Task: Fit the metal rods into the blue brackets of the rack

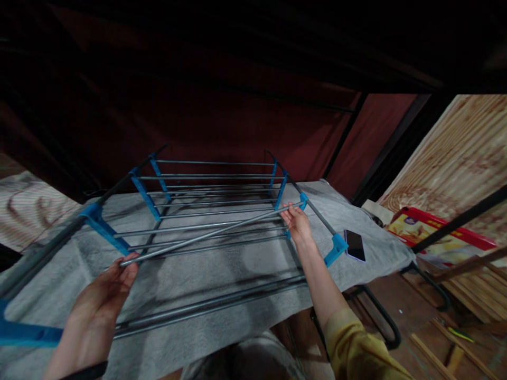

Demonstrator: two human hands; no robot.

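Observation:
A metal rack with grey rods and blue plastic brackets lies on a grey cloth over a table. A loose grey rod runs slantwise across the rack. My left hand pinches its near left end. My right hand grips its far right end beside a blue bracket on the rack's right side rail. Both hands are closed on the rod.
A dark phone lies on the cloth at the right, near another blue bracket. A red box and wooden boards stand at the right. Wood strips lie on the floor. Dark red fabric hangs behind.

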